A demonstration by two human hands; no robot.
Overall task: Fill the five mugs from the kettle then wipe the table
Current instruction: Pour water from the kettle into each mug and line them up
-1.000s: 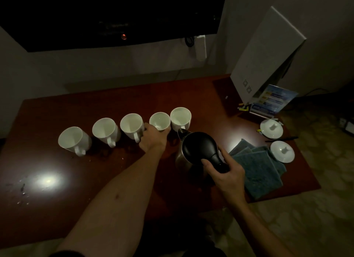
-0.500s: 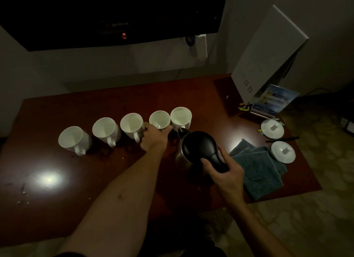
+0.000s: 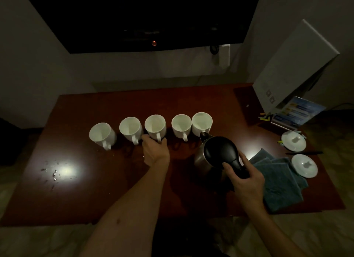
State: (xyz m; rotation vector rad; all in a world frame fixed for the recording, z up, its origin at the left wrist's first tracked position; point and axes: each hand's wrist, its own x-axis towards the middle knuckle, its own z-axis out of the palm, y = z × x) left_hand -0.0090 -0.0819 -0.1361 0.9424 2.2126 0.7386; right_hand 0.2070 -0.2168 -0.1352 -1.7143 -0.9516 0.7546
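While the right hand (image 3: 247, 182) is wrapped round the black handle of the steel kettle with the black lid (image 3: 216, 155), nothing is pouring at this moment, and the kettle seems to sit on or just above the dark red wooden table (image 3: 191, 101), its spout touching or nearly touching the base of the far-right white ceramic mug (image 3: 202, 123). That mug and the fourth mug (image 3: 181, 127), just left of the spout, might have a bit of shine inside, but honestly it's too dim to tell if any of them hold water.

The left hand (image 3: 155, 151) is cupped against the base of the middle mug (image 3: 155, 126), thumb on one side of the handle and fingers on the other, so steadying it, I'd guess. Left of that grip sit the second mug (image 3: 130, 129) and the far-left mug (image 3: 102, 135).

So, my read: filling is somewhere mid-way at best, with three mugs likely left. Wiping hasn't started, since the folded blue-grey cloths (image 3: 277, 180) lie just right of the kettle hand, untouched. There's a scatter of droplets (image 3: 53, 172) well left of both hands that'll need it.
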